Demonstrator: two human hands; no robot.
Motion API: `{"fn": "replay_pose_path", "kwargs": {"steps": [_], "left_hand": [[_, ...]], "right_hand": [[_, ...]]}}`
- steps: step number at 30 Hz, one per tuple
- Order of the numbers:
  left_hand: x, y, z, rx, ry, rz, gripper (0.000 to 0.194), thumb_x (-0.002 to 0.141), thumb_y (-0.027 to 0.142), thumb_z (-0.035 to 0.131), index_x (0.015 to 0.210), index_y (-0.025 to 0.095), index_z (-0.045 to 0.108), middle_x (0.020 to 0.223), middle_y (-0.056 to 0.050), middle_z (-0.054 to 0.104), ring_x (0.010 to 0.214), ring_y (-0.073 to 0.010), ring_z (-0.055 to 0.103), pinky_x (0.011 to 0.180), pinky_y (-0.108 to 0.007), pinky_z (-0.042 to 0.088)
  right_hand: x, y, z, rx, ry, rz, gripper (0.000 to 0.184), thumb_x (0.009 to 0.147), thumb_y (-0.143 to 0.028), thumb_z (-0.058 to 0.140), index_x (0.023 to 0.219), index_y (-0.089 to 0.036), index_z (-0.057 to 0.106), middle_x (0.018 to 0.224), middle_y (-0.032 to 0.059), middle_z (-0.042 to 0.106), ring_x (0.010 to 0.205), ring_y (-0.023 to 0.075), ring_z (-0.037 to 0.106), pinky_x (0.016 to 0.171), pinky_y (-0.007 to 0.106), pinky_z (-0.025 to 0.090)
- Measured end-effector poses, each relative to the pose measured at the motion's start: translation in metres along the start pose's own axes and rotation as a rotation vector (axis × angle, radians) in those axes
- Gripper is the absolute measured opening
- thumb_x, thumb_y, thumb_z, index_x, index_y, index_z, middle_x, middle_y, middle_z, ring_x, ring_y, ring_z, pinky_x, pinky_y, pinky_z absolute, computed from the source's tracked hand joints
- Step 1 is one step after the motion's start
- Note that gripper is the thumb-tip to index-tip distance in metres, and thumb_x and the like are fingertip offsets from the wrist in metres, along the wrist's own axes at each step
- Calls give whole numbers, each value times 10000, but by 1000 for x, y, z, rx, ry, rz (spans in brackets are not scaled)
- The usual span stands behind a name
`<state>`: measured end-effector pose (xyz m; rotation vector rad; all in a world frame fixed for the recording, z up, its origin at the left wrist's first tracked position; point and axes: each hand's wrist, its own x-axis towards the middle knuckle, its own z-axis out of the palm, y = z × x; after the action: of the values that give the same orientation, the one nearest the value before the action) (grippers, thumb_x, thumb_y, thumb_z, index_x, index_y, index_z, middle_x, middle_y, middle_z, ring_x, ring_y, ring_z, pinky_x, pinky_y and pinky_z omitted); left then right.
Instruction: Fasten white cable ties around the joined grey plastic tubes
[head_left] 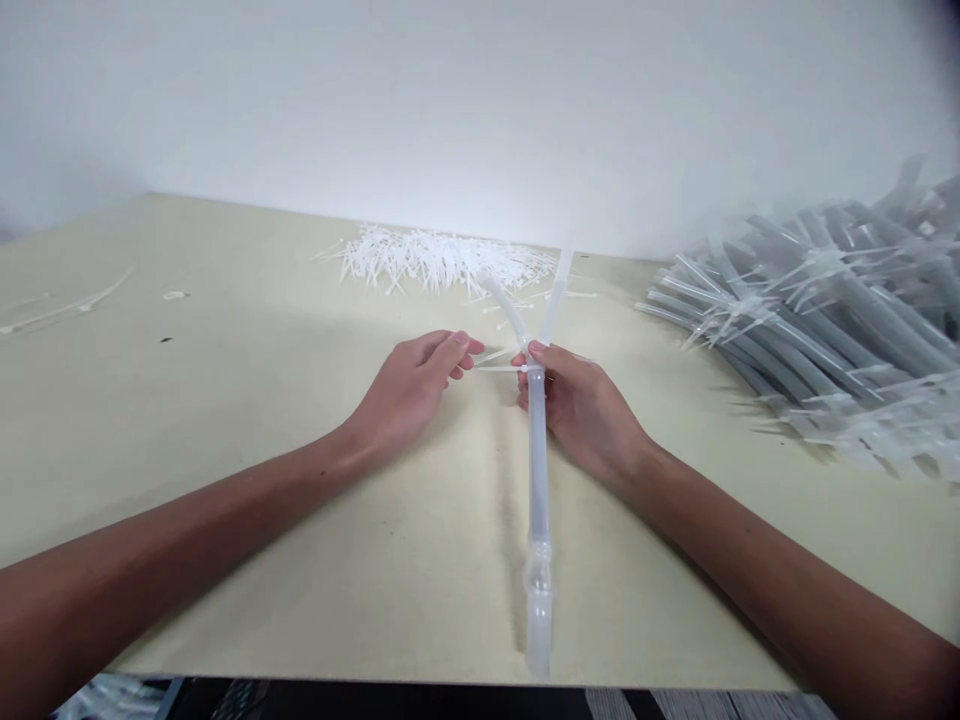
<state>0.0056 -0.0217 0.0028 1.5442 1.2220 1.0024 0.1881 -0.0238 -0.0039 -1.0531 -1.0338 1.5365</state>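
My right hand (581, 410) grips a translucent forked plastic tube (537, 470) just below the point where it splits into two arms. The tube's lower stem runs toward me and ends in a wider, ribbed end near the table's front edge. A white cable tie (499, 367) circles the tube at my right hand's fingers, and its tail runs left. My left hand (409, 390) pinches that tail between its fingertips. The loop's far side is hidden by my right fingers.
A loose heap of white cable ties (439, 260) lies at the back of the pale table (225, 420), against a white wall (450, 100). A large stack of tied grey tubes (840, 320) fills the right side. A single long tie (75, 305) lies at the far left.
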Motion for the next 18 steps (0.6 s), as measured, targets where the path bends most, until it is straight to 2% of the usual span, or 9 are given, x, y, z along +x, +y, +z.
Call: {"fn": "replay_pose_path", "kwargs": {"steps": [2, 6, 9, 15, 18], "left_hand": [[0, 0, 1, -22, -37, -14, 409, 885, 482, 405, 921, 175, 673, 933, -52, 636, 877, -164, 564, 781, -294, 430], [-1, 4, -1, -23, 14, 7, 390, 896, 433, 403, 857, 172, 690, 826, -36, 609, 780, -134, 547, 740, -269, 430], [0, 4, -2, 4, 1, 13, 367, 892, 412, 412, 820, 178, 685, 793, -25, 594, 751, -127, 532, 719, -259, 421], [1, -2, -1, 220, -50, 18, 292, 855, 462, 465, 865, 219, 627, 732, 7, 532, 627, -116, 450, 545, -242, 337], [0, -5, 1, 349, -56, 126, 289, 855, 476, 468, 960, 233, 585, 769, 7, 499, 636, -119, 439, 560, -246, 354]], "right_hand": [[0, 1, 0, -18, -7, -9, 191, 792, -363, 613, 737, -183, 645, 724, 5, 510, 629, 117, 437, 617, 285, 353], [0, 2, -1, -61, -43, -45, 197, 804, -360, 599, 761, -182, 674, 795, 13, 521, 638, 111, 438, 610, 285, 351], [0, 3, -1, -79, -49, -57, 198, 803, -361, 600, 773, -185, 685, 859, 21, 528, 650, 111, 442, 609, 285, 354], [0, 4, -1, -98, -37, -54, 216, 805, -372, 599, 755, -180, 685, 835, 20, 503, 646, 109, 443, 609, 285, 349], [0, 5, -1, -98, -34, -56, 222, 802, -388, 597, 754, -187, 678, 783, 11, 492, 633, 112, 435, 611, 286, 345]]}}
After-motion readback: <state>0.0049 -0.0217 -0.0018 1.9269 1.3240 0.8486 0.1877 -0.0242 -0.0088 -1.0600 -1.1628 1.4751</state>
